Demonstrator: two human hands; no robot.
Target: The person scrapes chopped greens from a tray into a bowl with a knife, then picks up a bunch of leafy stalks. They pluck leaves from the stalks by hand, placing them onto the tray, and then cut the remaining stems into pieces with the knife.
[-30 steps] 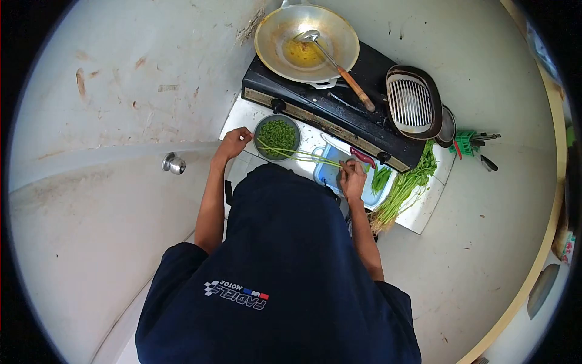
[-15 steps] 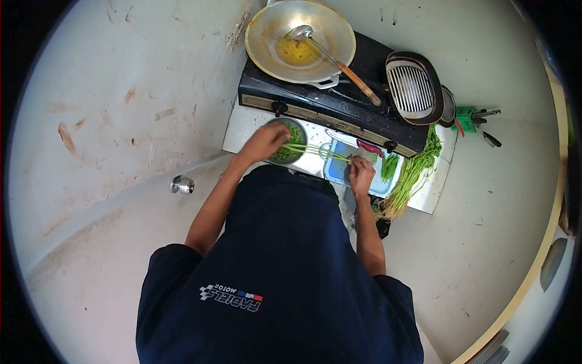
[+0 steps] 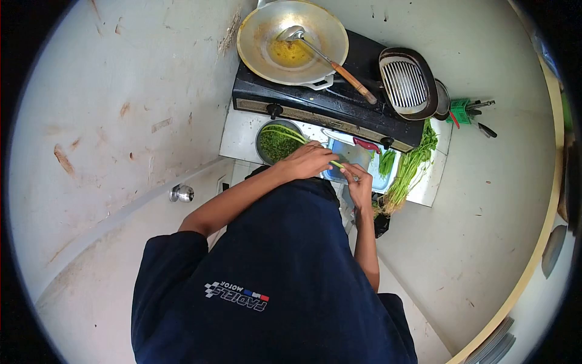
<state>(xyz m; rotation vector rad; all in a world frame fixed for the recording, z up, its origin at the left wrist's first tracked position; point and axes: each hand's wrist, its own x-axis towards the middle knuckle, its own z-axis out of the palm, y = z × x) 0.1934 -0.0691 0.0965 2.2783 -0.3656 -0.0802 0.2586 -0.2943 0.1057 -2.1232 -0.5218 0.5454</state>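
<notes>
My left hand [image 3: 310, 160] is closed around long green stems [image 3: 290, 133]; their far ends reach back over the dark bowl [image 3: 259, 144]. Small pieces of chopped greens [image 3: 276, 148] fill that bowl. Just to the right, my right hand [image 3: 360, 185] pinches the near end of the stems, with a short green length showing between the two hands. Behind my hands lies a light blue tray [image 3: 333, 175], partly covered by them. A red curved object [image 3: 366, 144] and slim green pods [image 3: 387, 162] are at the tray.
A wok [image 3: 251, 45] with yellow oil and a wooden-handled ladle [image 3: 353, 82] sits on the black stove [image 3: 357, 51]. Beside it stands a ridged grill pan [image 3: 418, 85]. Rooted leafy greens [image 3: 413, 164] lie right; a green basket [image 3: 461, 109] holds utensils. A door knob [image 3: 182, 193] is left.
My left hand has moved right, from above the bowl to beside my right hand. The stems, stretched between both hands before, now trail from the left hand over the bowl. The view has shifted slightly.
</notes>
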